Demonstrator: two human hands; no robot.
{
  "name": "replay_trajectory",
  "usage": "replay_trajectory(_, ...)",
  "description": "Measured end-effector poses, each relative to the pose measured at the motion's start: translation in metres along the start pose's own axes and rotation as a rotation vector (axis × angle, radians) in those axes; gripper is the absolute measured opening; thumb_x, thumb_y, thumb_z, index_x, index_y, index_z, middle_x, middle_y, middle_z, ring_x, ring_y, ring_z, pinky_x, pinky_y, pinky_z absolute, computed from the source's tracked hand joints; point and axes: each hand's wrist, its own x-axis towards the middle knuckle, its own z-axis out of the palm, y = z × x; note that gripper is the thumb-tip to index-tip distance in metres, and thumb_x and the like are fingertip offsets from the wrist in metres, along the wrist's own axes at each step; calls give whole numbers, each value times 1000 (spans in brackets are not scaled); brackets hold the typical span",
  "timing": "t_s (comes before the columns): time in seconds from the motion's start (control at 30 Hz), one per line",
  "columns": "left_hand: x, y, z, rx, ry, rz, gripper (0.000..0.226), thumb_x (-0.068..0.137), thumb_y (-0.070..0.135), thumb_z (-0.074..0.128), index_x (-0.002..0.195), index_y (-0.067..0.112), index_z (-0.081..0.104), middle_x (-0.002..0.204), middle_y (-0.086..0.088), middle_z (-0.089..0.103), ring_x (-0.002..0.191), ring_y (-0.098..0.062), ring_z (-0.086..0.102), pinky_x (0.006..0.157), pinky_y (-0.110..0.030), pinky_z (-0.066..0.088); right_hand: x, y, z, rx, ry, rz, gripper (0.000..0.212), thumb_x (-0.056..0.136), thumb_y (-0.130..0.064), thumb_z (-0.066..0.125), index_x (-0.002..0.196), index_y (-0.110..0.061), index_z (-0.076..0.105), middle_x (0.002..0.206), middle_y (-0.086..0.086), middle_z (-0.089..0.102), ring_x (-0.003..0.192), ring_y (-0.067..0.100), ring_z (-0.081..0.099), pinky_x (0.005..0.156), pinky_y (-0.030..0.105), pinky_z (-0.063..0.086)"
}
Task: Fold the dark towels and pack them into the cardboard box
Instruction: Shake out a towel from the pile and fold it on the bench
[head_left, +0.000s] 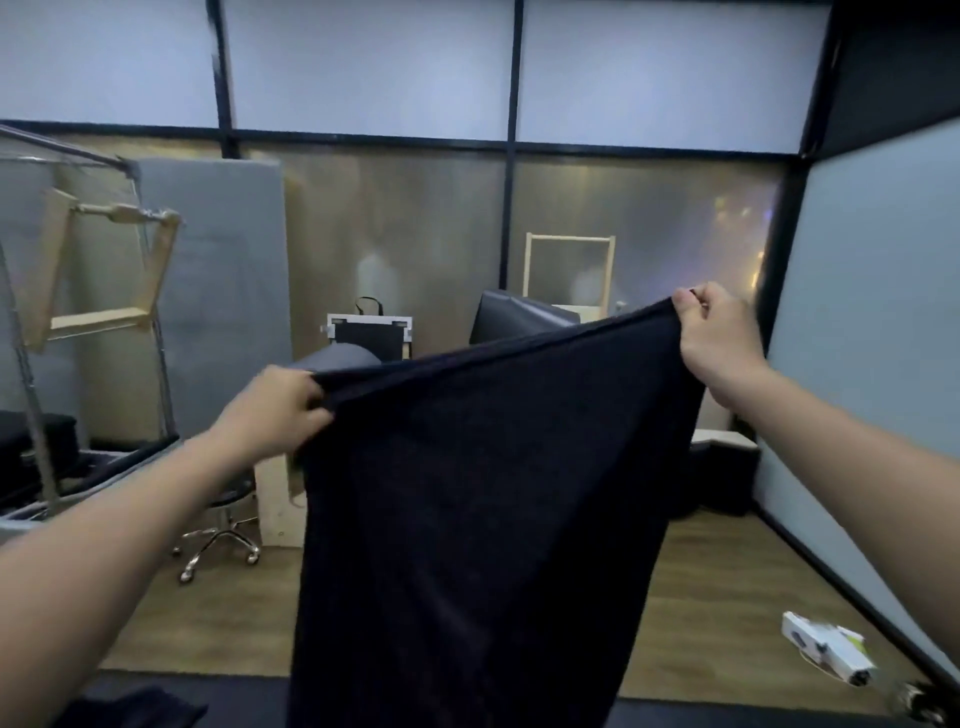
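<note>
A dark towel (478, 493) hangs spread in the air in front of the person — the left hand (275, 410) and the right hand (719, 343) hold its top corners, fingers (314, 415) clamped on the cloth. Behind it a wheeled stool (223, 525) stands on the wooden floor (701, 597).

A dark towel (483, 499) hangs unfolded in the air, its top edge stretched and sloping up rightward.
</note>
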Motion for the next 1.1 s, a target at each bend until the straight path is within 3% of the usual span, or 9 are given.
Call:
replay_trajectory(0.1, 41, 19, -38, -130, 261, 43, 9, 80, 6, 71, 82, -2, 75, 86, -15, 70, 81, -28, 66, 73, -32, 46, 16, -5, -14, -13, 99, 46, 26, 102, -33, 43, 88, -14, 53, 91, 9, 56, 86, 26, 50, 72, 29, 31)
replay_trajectory(0.23, 21, 28, -3, 166, -233, 214, 21, 83, 24, 63, 97, 13, 73, 100, -5, 65, 95, -28, 63, 84, -38, 52, 36, -16, -46, 89, 252, 172, 28, 102, -33, 42, 94, -10, 56, 93, 9, 52, 87, 20, 46, 75, 27, 34)
replay_trajectory(0.3, -11, 17, 31, 299, -450, 211, 28, 84, 26, 56, 105, 13, 69, 109, -8, 66, 101, -30, 62, 88, -40, 52, 37, -24, -51, 137, 239, 165, 30, 102, -35, 43, 80, -15, 52, 82, 6, 49, 82, 18, 44, 73, 27, 35)
replay_trajectory(0.43, -70, -1, 63, 222, -677, 108, 32, 85, 16, 57, 115, 16, 68, 115, -6, 68, 104, -25, 64, 87, -32, 52, 22, -18, -38, 19, 153, 86, 32, 101, -34, 46, 76, -15, 51, 81, 7, 51, 79, 21, 47, 70, 27, 32)
replay_trajectory(0.6, -79, -23, 44, -197, -398, -218, 8, 71, 10, 61, 67, 6, 67, 61, -2, 57, 62, -17, 51, 57, -27, 37, -2, 27, -37, -114, 134, 242, 35, 103, -31, 43, 101, -1, 60, 99, 18, 59, 95, 34, 54, 79, 36, 39)
replay_trajectory(0.77, -71, 21, 31, -762, -221, -434, 39, 87, -10, 48, 69, 12, 75, 79, -6, 71, 82, -19, 62, 70, -27, 45, -32, 21, -14, -117, -36, 271, 34, 104, -31, 38, 95, -4, 56, 99, 17, 59, 94, 34, 54, 75, 35, 35)
replay_trajectory(0.87, -39, 70, 9, -805, -129, -251, 43, 90, -5, 52, 73, 24, 78, 90, 6, 75, 95, -5, 66, 83, -18, 45, -66, -21, 18, 46, -317, 114, 31, 99, -31, 49, 94, -4, 64, 91, 10, 64, 90, 25, 58, 71, 34, 37)
replay_trajectory(1.0, -10, 149, -19, -700, -189, 178, 29, 85, -7, 60, 93, 17, 74, 84, 11, 71, 75, 12, 61, 77, -8, 44, -116, -85, 47, 83, -883, -138, 31, 86, -50, 68, 99, -22, 70, 94, -4, 71, 85, 2, 62, 76, 22, 46)
replay_trajectory(1.1, 1, 157, -35, -700, -147, 237, 29, 81, -10, 63, 102, 11, 66, 80, 10, 62, 67, 9, 55, 70, -8, 42, -112, -92, 52, 51, -846, -187, 33, 81, -42, 76, 92, -12, 69, 81, 7, 64, 72, 11, 55, 66, 26, 41)
